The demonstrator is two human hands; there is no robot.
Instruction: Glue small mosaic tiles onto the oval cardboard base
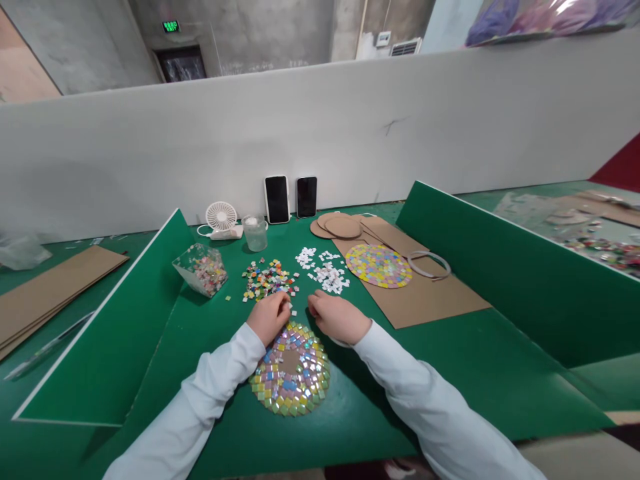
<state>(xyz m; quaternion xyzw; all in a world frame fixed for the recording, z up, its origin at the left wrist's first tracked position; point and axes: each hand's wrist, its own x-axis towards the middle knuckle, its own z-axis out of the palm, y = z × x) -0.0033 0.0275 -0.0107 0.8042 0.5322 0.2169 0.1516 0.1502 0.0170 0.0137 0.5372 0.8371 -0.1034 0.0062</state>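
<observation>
A round mosaic disc (280, 397) covered in shiny coloured tiles lies on the green table, with bare brown board at its centre. Over its upper left edge is my left hand (269, 316), fingers curled together beside the pile of coloured tiles (270, 277); what they pinch is too small to name. My right hand (340, 318) is closed just right of it, below the pile of white tiles (331, 275), its fingertips turned in and their contents hidden. Between the two hands lie a few loose pale tiles (293, 313).
A clear tub of tiles (203, 270) tilts at the left, near a white fan (221, 217) and a cup (255, 233). Two phones (277, 200) lean at the back. Cardboard (425, 298), a second mosaic disc (379, 266) and a ring (429, 264) lie right, between green side panels (500, 267).
</observation>
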